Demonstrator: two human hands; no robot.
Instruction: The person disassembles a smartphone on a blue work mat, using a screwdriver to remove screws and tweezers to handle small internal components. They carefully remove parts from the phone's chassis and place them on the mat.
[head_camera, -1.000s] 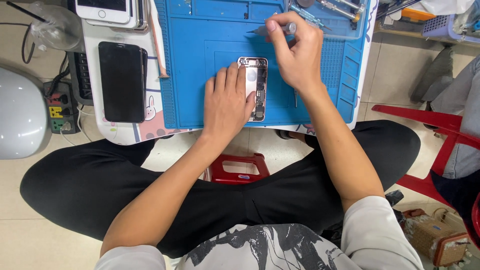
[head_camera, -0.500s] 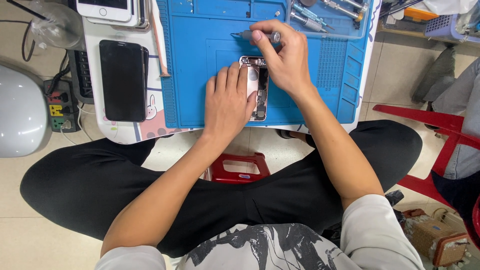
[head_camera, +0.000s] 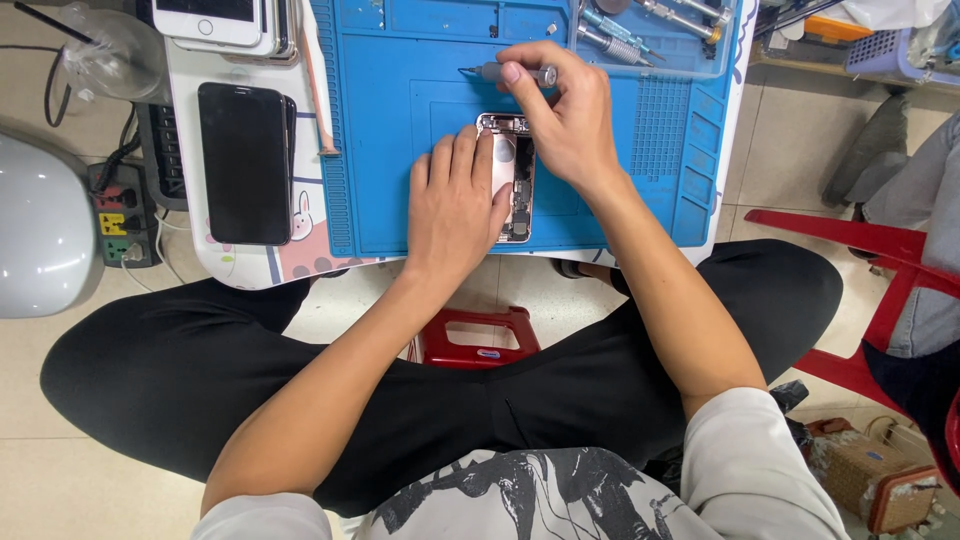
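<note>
At the far left, about nine o'clock of the scene, sat a rounded white plastic dome (head_camera: 35, 240), and just right of it a grey power strip with coloured sockets (head_camera: 120, 215) lay on the tiled floor. Further right, on the white low table with a cartoon print (head_camera: 235, 265), a black-screened smartphone (head_camera: 245, 165) lay face up, with a white-fronted smartphone (head_camera: 210, 18) at its twelve o'clock, partly cut by the frame edge.

The blue silicone repair mat (head_camera: 400, 120) covered most of the table. On it, near the centre, lay the opened pale-gold smartphone with its internals exposed (head_camera: 515, 180), long axis running from twelve to six o'clock. The left hand (head_camera: 455, 205) rested flat at the phone's nine o'clock side, fingers together and pressing down on its left half (thumb touching its lower edge).

The right hand (head_camera: 565, 115) hovered at the phone's one o'clock, thumb and fingertips pinched shut on a slim grey metal screwdriver (head_camera: 500, 73), which lay nearly level with its tip pointing toward nine o'clock, above the phone's top end; whether the tip touched anything could not be told.

At one o'clock of the mat, a clear tray (head_camera: 690, 62) held more metal drivers (head_camera: 615, 40). Below, a red plastic stool (head_camera: 478, 338) showed between the person's black-trousered legs, and another red stool (head_camera: 870, 270) stood at three o'clock.
</note>
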